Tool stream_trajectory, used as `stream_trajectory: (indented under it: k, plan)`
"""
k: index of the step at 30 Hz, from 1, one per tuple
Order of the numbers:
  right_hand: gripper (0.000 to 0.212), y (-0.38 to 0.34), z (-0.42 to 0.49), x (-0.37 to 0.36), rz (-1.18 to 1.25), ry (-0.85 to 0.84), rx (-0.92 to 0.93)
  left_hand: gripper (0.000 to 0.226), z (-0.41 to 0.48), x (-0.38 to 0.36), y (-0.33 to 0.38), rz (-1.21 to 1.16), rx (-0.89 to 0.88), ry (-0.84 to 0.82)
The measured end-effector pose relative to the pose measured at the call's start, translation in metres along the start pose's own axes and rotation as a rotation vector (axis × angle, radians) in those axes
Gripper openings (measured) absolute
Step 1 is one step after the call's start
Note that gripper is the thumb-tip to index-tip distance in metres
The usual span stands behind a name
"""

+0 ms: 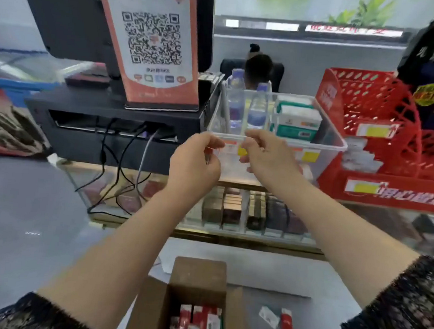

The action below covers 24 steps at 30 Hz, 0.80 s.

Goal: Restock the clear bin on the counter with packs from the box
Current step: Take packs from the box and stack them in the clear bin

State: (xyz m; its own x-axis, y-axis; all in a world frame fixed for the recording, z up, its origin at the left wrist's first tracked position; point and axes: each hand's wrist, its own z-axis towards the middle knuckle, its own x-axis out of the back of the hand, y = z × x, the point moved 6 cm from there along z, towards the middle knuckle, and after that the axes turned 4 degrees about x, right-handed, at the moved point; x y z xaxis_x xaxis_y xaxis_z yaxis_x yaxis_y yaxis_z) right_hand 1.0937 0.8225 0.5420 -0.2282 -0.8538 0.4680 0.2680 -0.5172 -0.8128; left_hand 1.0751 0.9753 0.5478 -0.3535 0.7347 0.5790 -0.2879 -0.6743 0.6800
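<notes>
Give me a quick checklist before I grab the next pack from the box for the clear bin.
1. Open box with packs showing: ok.
2. Space in the near part of the bin: ok.
3. Hands free: not ok; left hand and right hand both pinch the front rim of the bin.
4. All packs inside the box: not ok; loose packs lie to its right.
5. Bin sitting steady: cannot tell.

Red-and-white packs [199,321] in brown box [198,274]; red basket [371,106].
</notes>
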Motion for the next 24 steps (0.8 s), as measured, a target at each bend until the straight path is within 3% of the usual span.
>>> stream_trajectory:
  k: [9,13,24]
  plan:
    - [0.030,0.087,-0.113,-0.081,-0.028,-0.250,-0.111,0.029,-0.109,-0.058,-0.106,0.176,0.151,-0.188]
    - [0.034,0.160,-0.166,-0.126,-0.103,-0.382,-0.167,0.030,-0.173,-0.113,-0.180,0.226,0.295,-0.290]
    - [0.032,0.372,-0.270,-0.260,-0.121,-0.497,-0.342,0.033,-0.317,-0.285,-0.389,0.369,0.511,-0.625]
